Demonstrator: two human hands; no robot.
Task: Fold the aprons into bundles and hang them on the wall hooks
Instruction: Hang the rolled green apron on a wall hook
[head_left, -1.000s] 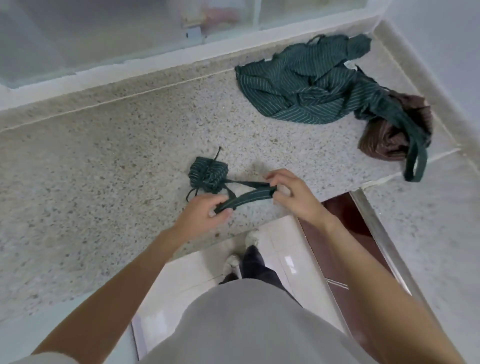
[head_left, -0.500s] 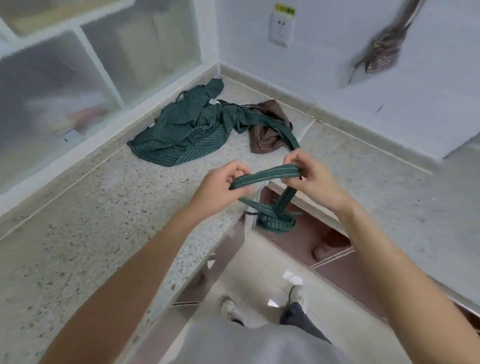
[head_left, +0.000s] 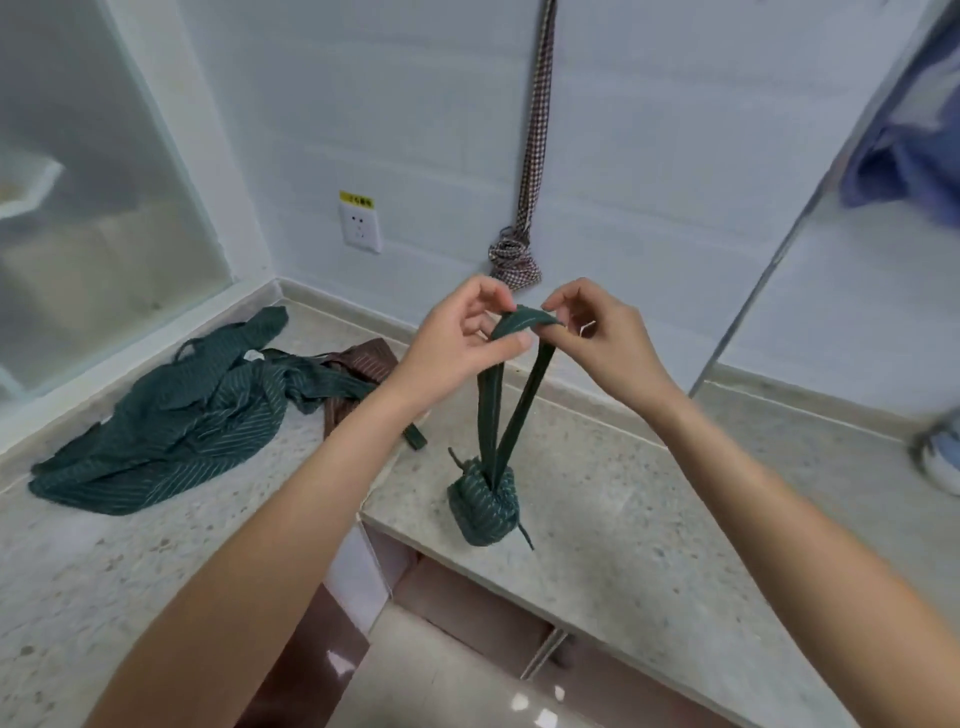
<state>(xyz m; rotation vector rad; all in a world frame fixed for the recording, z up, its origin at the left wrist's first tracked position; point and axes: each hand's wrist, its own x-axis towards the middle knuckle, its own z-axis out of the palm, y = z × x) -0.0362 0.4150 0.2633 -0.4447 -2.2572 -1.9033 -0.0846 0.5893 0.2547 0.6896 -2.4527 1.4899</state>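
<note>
While the green apron bundle (head_left: 483, 506) dangles from its strap loop (head_left: 511, 374) above the front edge of the counter (head_left: 623, 493), both hands pinch the top of that loop: the left hand (head_left: 457, 338) has thumb and fingers curled round one side of it, and the right hand (head_left: 597, 338) nips the other side between curled fingertips. By the look of it the bundle is light and soft, a tight wad of striped cloth that swings freely, so the strap is the sensible place to hold, spread wide enough at the top to slip over a hook. Thin cloth like this is unlikely to slip from the fingers, though the loose cord ends on the bundle could snag. On the wall behind, a checked bundle (head_left: 514, 260) already hangs by its own strap; its hook is out of view. Toward the back left corner of the counter lie an unfolded green apron (head_left: 171, 415) and a brown apron (head_left: 358, 374) partly under it, both awaiting folding.
</note>
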